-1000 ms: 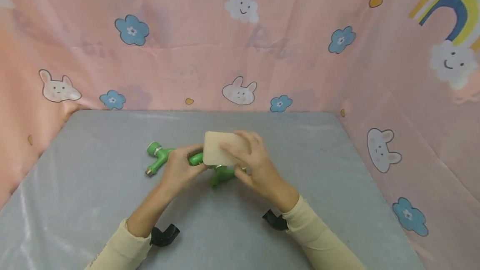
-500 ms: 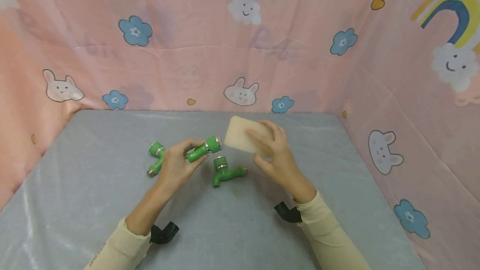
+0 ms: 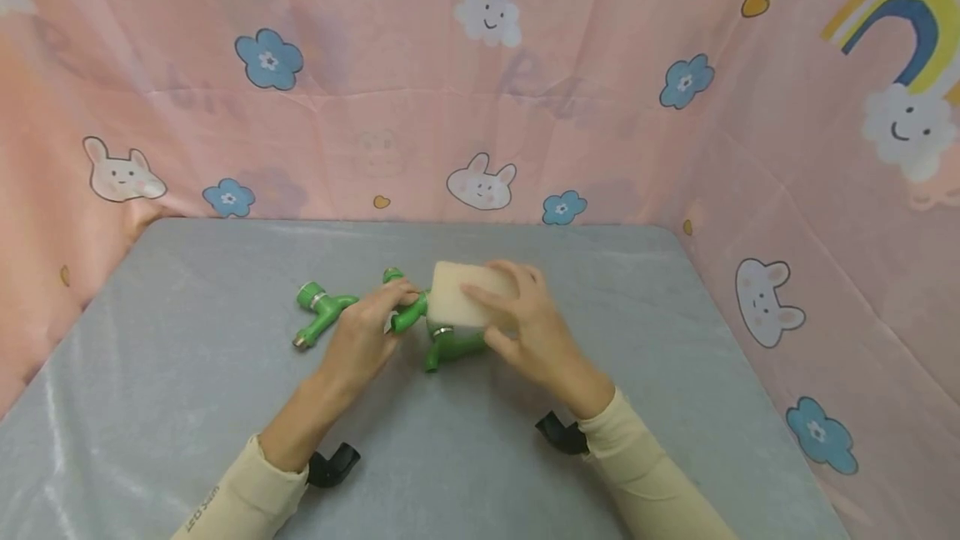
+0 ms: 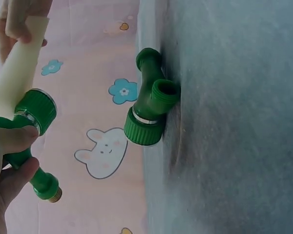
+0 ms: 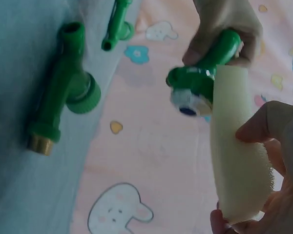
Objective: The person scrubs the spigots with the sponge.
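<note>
My left hand point(image 3: 363, 344) grips a green tap point(image 3: 407, 318) above the table. In the left wrist view, this tap shows a ribbed knob point(image 4: 39, 111) and a brass threaded end point(image 4: 55, 196). My right hand point(image 3: 547, 348) holds a cream sponge point(image 3: 453, 297), its thumb on one broad face and fingers on the other. In the right wrist view, the sponge point(image 5: 232, 146) lies against the tap point(image 5: 198, 80), partly hiding it. Below the sponge a second green tap point(image 3: 448, 348) rests on the table, partly covered. A third green tap point(image 3: 322, 312) lies left of my left hand.
A grey cloth-covered table point(image 3: 187, 407) spreads under both hands. Pink printed curtain point(image 3: 337, 132) encloses its back and sides. Black curved pieces point(image 3: 335, 465) stick out by each wrist.
The sponge swung up and right off the tap, then came back down-left against it. The held tap has been turned, its knob now behind the sponge. Both resting taps stay put.
</note>
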The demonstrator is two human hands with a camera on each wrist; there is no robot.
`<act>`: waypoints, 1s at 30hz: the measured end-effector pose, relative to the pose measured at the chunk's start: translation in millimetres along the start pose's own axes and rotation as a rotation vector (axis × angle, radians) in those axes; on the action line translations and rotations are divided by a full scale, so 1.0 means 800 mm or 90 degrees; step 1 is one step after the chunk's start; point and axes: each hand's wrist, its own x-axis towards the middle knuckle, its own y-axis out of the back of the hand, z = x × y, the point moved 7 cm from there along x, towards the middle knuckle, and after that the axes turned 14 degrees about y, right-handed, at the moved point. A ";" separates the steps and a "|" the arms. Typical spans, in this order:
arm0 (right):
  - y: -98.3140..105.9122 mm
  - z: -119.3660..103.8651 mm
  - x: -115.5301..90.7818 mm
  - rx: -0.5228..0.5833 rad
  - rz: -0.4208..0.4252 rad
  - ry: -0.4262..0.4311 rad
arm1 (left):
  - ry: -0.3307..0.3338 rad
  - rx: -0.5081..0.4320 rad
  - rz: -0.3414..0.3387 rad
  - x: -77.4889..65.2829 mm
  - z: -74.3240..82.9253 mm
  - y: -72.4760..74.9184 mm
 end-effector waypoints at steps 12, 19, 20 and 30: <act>0.017 0.016 -0.003 0.196 0.045 -0.021 | 0.188 -0.288 -0.116 0.005 -0.025 -0.007; 0.003 0.004 0.002 0.228 0.047 0.025 | 0.316 -0.497 -0.197 0.005 -0.037 -0.014; 0.002 0.007 0.001 0.221 0.048 0.020 | 0.331 -0.512 -0.203 0.005 -0.039 -0.014; 0.021 0.019 -0.003 0.110 0.086 -0.009 | 0.451 -0.601 -0.176 0.001 -0.054 -0.014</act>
